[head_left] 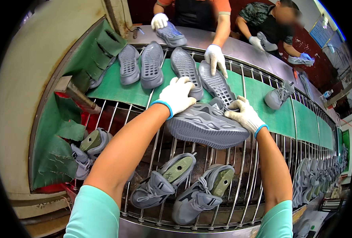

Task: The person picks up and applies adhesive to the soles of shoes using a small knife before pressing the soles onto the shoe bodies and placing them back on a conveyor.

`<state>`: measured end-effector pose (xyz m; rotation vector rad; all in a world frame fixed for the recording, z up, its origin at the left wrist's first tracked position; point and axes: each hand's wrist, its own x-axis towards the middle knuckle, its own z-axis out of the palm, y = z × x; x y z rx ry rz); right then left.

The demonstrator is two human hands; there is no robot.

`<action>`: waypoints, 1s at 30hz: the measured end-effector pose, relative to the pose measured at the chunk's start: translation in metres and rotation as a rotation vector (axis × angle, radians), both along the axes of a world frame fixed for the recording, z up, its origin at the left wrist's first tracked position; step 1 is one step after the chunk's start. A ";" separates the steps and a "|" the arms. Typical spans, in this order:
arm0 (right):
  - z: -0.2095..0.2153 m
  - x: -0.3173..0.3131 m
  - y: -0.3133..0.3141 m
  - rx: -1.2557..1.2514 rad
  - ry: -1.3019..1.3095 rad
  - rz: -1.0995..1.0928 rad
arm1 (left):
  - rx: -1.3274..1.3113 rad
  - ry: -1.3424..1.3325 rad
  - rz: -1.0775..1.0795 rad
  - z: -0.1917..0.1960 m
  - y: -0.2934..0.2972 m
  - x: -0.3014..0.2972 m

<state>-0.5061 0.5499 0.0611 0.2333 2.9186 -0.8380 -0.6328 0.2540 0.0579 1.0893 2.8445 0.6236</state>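
A grey shoe [205,126] with a thick ribbed sole is held sideways over the wire-rod conveyor [160,135]. My left hand [177,94], in a white glove with a blue cuff, grips its upper near the far end. My right hand [245,114], gloved the same way, grips its other end. Just beyond the shoe, several grey soles [184,65] lie tread up on the green belt [116,89].
Below the rods, grey shoe uppers on olive lasts [166,178] ride a lower level. Across the belt a person's gloved hand [215,57] rests on a sole; another person works at the far right. More shoes [314,178] line the right side. A finished shoe [278,96] sits on the belt.
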 end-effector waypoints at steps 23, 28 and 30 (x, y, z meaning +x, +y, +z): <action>0.086 0.375 -0.138 -0.939 0.564 -0.380 | 1.392 -0.631 -0.080 0.120 -0.189 0.281; 0.061 0.522 -0.270 -0.146 0.758 -0.082 | 0.985 -0.150 0.115 0.080 -0.335 0.480; 0.036 0.563 -0.321 -0.123 0.673 -0.066 | 0.874 -0.078 0.081 0.055 -0.384 0.551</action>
